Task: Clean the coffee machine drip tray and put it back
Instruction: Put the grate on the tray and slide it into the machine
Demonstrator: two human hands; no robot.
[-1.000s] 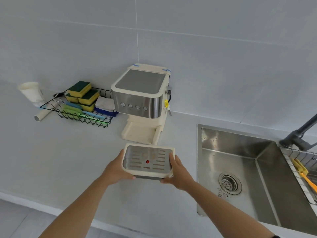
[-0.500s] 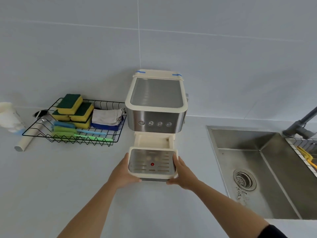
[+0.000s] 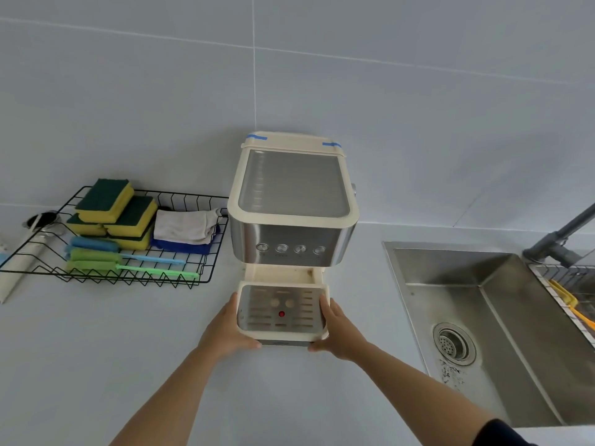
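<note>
The cream drip tray (image 3: 280, 333), with a slotted steel grid and a red dot on top, sits at the foot of the cream and steel coffee machine (image 3: 291, 201). Its back edge is against the machine's base and most of it still sticks out in front. My left hand (image 3: 227, 331) grips the tray's left side. On the right side my right hand (image 3: 338, 333) holds it, fingers along the edge.
A black wire rack (image 3: 206, 278) left of the machine holds yellow-green sponges (image 3: 106, 201), folded cloths (image 3: 185, 226) and two brushes (image 3: 128, 263). A steel sink (image 3: 483, 317) with a drain lies to the right, a grey faucet (image 3: 560, 239) behind it.
Both hands have carried the tray from in front of the machine up to its base, and the view has swung to face the machine squarely.
</note>
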